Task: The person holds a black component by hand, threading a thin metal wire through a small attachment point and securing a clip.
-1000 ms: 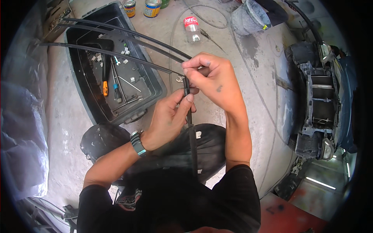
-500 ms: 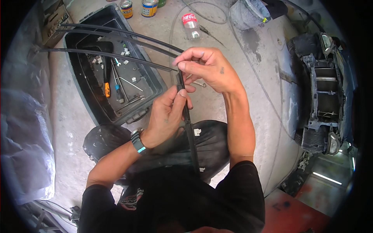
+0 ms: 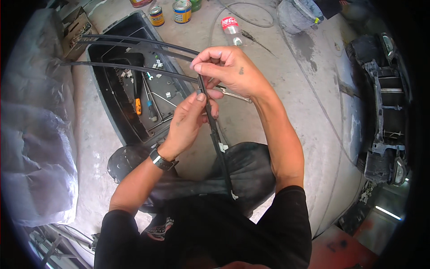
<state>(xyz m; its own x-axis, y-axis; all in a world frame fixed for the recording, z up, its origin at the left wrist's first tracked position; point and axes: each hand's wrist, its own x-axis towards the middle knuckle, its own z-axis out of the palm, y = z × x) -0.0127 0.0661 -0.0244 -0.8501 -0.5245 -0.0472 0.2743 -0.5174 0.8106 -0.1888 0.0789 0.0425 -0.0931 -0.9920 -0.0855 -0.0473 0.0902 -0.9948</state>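
A long black trim strip [image 3: 218, 154] slants down from my hands over my lap, with white clips [image 3: 223, 147] along its edge. My left hand [image 3: 184, 120] is closed round its upper part, thumb on top. At the strip's upper end, my right hand [image 3: 233, 69] pinches with thumb and forefinger. Several thin, curved black strips [image 3: 134, 67] run from there to the left, above a dark plastic tray [image 3: 104, 96]. How their ends join the trim strip is hidden by my fingers.
Inside the tray lie an orange-handled tool [image 3: 138, 106], a blue-and-black screwdriver [image 3: 152, 113] and loose white clips. A wrench [image 3: 238, 96] lies beyond my right hand. Tins [image 3: 182, 12], a bottle [image 3: 231, 28] and a bucket [image 3: 299, 17] stand farther off. A car front [image 3: 389, 107] is at right.
Both hands have shifted a little left over the floor with the trim strip, which has turned so its white clips show along the edge. More of the wrench shows. The whole view has swung slightly.
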